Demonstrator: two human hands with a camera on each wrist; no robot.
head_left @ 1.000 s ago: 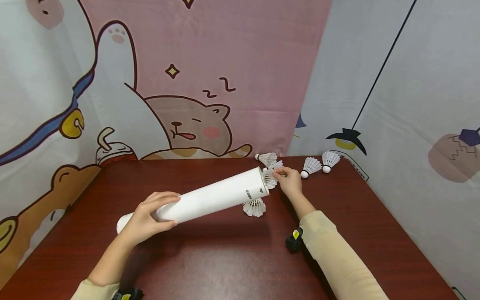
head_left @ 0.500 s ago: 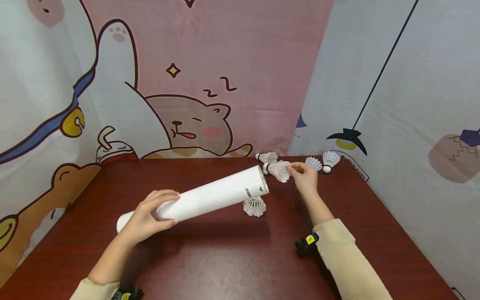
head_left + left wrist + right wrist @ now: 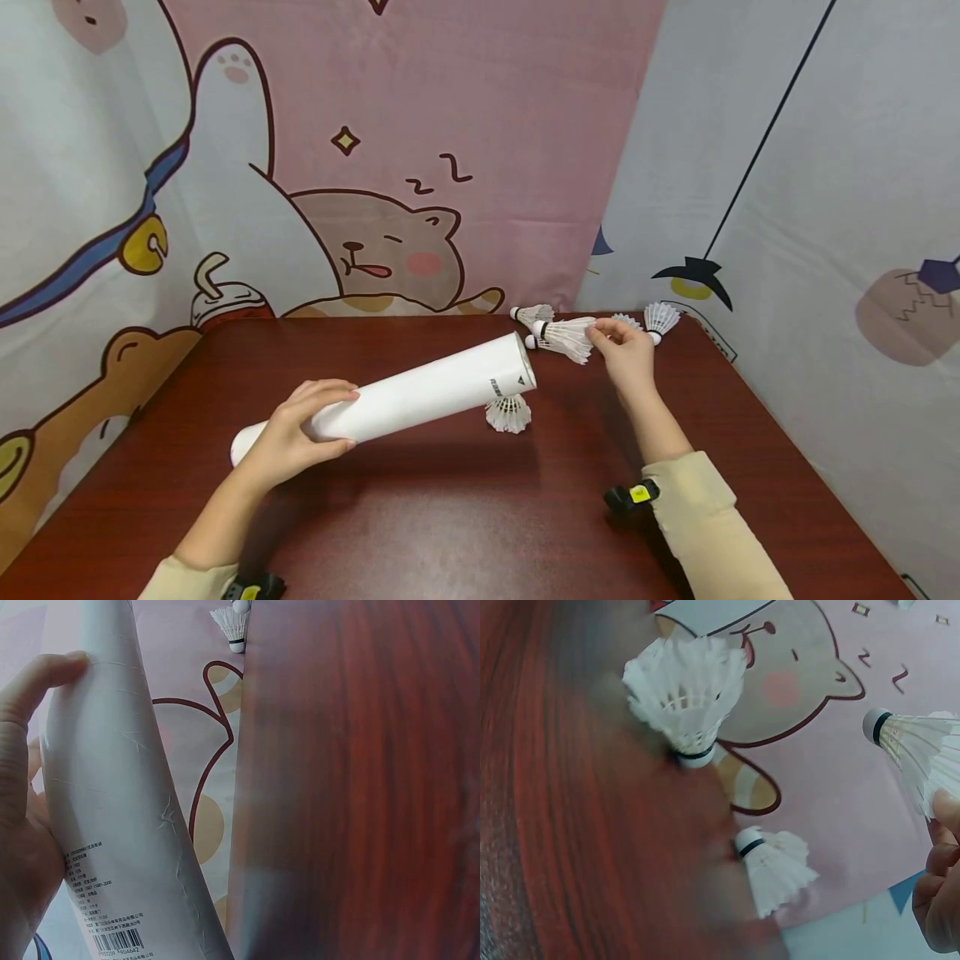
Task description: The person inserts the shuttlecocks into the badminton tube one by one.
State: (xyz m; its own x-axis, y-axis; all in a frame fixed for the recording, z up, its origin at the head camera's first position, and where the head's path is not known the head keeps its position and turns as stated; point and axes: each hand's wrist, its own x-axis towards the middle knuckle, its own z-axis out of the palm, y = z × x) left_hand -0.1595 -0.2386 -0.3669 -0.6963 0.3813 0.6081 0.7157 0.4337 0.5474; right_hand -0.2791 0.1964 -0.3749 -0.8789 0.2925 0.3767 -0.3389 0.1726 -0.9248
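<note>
My left hand (image 3: 296,433) grips a long white shuttlecock tube (image 3: 431,392) around its lower part. The tube is tilted, its open mouth raised toward the right. In the left wrist view, thumb and fingers wrap the tube (image 3: 112,772), which bears small print and a barcode. Right of the mouth, my right hand (image 3: 630,358) pinches a white feather shuttlecock (image 3: 568,337) by its feather edge, cork pointing left. The right wrist view shows this held shuttlecock (image 3: 915,746) above the table. How far the tube is filled is hidden.
Behind the held shuttlecock lie two more, one (image 3: 532,315) at the table's back edge. Another shuttlecock (image 3: 508,415) lies beneath the tube mouth. Two stand at the back right, one (image 3: 662,320) plain, one partly behind my hand. A patterned cloth (image 3: 420,167) hangs behind the dark red table (image 3: 450,533).
My right hand has moved right, away from the tube mouth, where a shuttlecock showed a second ago. It now holds a shuttlecock raised by its feathers. The left hand and tube stay nearly still.
</note>
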